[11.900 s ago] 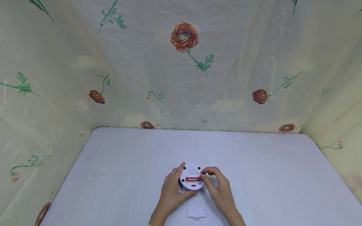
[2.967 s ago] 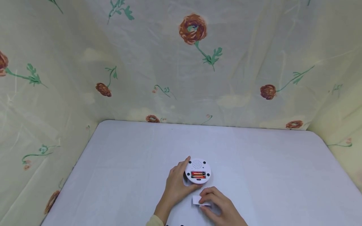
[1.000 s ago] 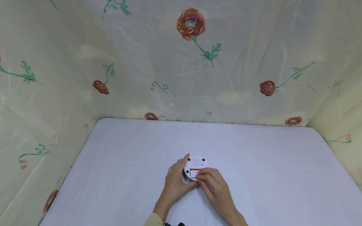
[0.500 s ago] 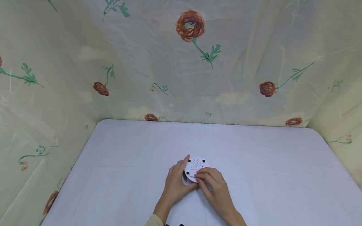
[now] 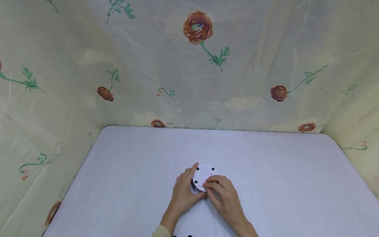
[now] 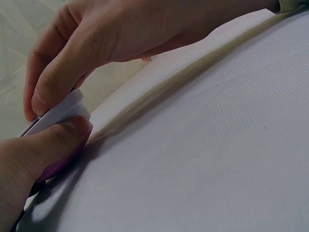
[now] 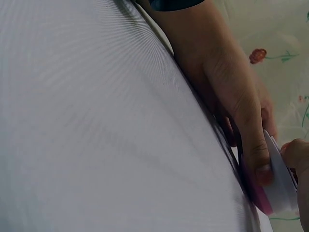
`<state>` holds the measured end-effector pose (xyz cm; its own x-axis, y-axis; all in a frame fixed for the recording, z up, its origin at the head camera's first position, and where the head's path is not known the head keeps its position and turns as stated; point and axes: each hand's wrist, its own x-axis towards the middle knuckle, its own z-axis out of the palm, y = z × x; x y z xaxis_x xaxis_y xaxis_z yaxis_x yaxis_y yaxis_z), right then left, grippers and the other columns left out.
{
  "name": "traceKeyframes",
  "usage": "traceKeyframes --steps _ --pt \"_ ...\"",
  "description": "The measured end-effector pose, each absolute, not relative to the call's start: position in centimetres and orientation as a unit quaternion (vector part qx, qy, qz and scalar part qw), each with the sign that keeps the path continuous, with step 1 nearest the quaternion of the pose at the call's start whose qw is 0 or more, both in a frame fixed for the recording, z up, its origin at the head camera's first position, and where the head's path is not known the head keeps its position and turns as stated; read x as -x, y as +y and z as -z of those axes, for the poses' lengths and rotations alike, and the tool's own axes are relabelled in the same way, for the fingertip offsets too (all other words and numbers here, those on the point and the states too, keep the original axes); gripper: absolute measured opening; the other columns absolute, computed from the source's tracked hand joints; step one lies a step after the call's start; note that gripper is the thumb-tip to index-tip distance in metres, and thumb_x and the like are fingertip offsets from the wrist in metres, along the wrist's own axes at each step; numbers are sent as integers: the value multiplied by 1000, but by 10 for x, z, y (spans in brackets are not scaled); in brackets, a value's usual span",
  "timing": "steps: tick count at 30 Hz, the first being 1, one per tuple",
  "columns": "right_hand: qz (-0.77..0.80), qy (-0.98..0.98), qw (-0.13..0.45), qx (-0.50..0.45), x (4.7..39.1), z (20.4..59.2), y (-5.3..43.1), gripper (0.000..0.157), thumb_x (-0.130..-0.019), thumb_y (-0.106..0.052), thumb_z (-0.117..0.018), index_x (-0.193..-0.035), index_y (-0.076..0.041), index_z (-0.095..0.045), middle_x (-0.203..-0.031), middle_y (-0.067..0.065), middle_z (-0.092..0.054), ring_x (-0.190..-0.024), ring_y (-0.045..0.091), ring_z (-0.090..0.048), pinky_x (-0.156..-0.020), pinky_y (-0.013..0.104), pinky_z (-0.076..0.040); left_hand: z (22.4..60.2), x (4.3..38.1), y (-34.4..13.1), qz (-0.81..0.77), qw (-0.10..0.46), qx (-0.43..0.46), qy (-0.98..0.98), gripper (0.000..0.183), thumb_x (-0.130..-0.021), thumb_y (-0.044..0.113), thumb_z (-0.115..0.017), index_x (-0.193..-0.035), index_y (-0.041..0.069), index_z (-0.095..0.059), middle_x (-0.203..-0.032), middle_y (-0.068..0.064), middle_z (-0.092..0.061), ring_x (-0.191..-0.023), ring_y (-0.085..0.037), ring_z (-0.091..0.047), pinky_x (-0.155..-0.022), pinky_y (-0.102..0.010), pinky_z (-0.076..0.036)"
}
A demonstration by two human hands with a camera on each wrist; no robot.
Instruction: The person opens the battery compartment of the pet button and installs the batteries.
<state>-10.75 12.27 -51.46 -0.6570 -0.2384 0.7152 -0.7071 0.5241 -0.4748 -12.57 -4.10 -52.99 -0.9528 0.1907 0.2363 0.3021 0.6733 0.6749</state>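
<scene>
A round white device lies upside down on the table, its speaker holes and small black feet facing up. My left hand grips it from the left, fingers round the far side and thumb on the near edge. The white battery cover sits over the battery compartment, and no batteries show. Its right end is hidden by my right hand, whose thumb and fingertips pinch at the cover's near edge. In the right wrist view, the device's side is white above a magenta band.
A white cloth covers the table, whose rounded far corners are visible. Flower-printed curtains hang behind it and at both sides. Small dark objects poke in at the bottom edge of the head view.
Earlier my right hand put a red battery into the device, then picked up the cover from the table. It brought the cover over the compartment; the red strip showing one second ago is covered now.
</scene>
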Motion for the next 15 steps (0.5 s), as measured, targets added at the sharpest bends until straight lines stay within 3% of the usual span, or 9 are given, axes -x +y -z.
traceKeyframes --steps 11,15 --pt "-408 -823 294 -265 109 516 121 9 -80 -5 -70 -87 -10 -71 -100 2 -64 -100 18 -55 -99 16 -35 529 126 -40 380 91 142 -910 98 -64 38 -85 -146 17 -34 -134 -2 -55 -124 -19 -51 -107 -43 -37" --pt "-408 -835 277 -246 111 519 120 14 -82 -5 -69 -95 -10 -69 -105 3 -62 -106 19 -51 -101 18 -33 529 126 -40 380 85 134 -911 98 -65 40 -84 -146 18 -34 -134 -1 -55 -125 -18 -51 -108 -43 -36"
